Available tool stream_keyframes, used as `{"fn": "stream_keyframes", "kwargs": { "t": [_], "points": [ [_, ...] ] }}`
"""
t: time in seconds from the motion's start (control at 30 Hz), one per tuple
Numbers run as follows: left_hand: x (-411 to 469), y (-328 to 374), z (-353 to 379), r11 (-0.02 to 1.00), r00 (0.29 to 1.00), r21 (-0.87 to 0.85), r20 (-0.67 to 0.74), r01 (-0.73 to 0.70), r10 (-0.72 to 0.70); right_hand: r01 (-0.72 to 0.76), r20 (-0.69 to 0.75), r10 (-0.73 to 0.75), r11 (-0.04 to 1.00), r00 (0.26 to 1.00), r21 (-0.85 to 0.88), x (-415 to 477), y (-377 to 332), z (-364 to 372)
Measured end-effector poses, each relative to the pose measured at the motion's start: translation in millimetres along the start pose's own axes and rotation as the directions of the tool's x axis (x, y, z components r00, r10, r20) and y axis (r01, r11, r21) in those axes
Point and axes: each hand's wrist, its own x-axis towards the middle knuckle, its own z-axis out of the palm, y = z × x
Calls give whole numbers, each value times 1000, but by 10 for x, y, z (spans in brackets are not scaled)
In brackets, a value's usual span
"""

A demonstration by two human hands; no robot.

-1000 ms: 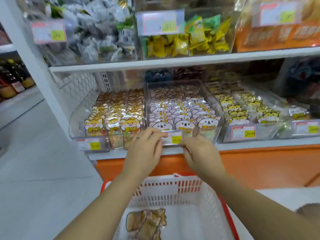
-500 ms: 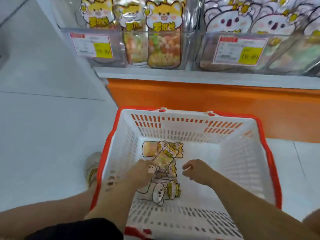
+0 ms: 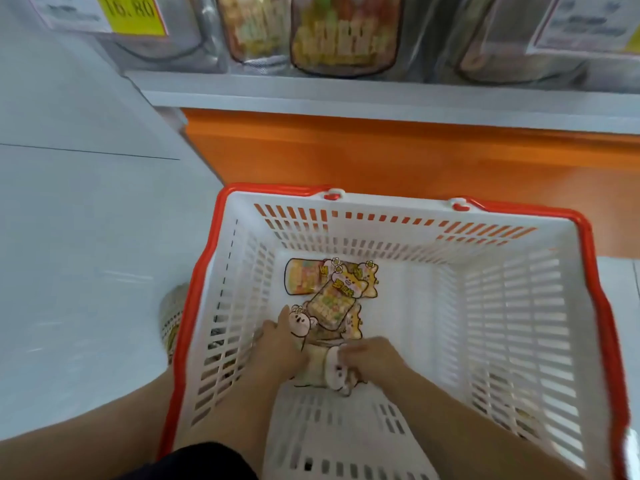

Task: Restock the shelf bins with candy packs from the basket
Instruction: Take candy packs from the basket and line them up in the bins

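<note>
I judge this the pick-up step: inside the basket (image 3: 398, 237), my left grip (image 3: 282, 348) holds a bear-faced candy pack (image 3: 302, 325) and my right grip (image 3: 372, 358) pinches a second white pack (image 3: 334, 370). Next, I'd lift both to the shelf bins (image 3: 429, 39) above the basket.

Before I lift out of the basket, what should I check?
1. Left hand grip on koala-face pack: cannot tell, fingers hidden.
2. Right hand grip on white pack: ok, fingers curl over it.
3. Yellow packs in basket: ok, several lie beyond the hands.
4. Basket opening unobstructed: ok.
5. Room in shelf bins: cannot tell, only their fronts show.
</note>
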Motion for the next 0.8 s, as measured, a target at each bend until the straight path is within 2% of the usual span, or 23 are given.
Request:
{"fn": "stream_keyframes", "kwargs": {
  "t": [0.03,0.1,0.17,0.27,0.33,0.4,0.5,0.57,0.6,0.7,0.8],
  "points": [
    [-3,-9,-7,1000,1000,-1,5,-22,22,27,-112,-31,999,993,-34,36,14,-122],
    [-15,-27,-9,999,999,-14,1,-49,49,43,-307,-119,969,944,-244,84,33,-433],
    [-29,-11,-15,994,994,16,-27,-106,106,-7,-426,-172,922,888,-387,113,75,-749],
    [-26,83,-29,937,960,252,-75,-243,270,-10,-444,-159,935,882,-355,198,142,-964],
    [18,165,-32,870,933,372,-34,-322,359,-3,-449,-171,933,877,-359,222,157,-922],
    [70,265,-53,837,930,429,20,-340,368,13,-454,-214,914,865,-406,199,178,-807],
    [194,391,-108,862,929,404,-72,-305,363,-31,-473,-295,823,830,-567,135,163,-615],
    [272,470,-127,891,921,353,-155,-286,357,63,-408,-380,791,830,-609,90,55,-497],
    [300,514,-136,913,927,311,-179,-265,330,126,-341,-386,799,857,-588,77,-2,-434],
    [354,631,-113,955,971,263,-155,-139,184,184,-117,-249,898,962,-399,33,-218,-282],
    [371,680,-21,959,986,275,-129,-64,103,179,6,-182,955,983,-235,-22,-350,-242]
  ]
}}
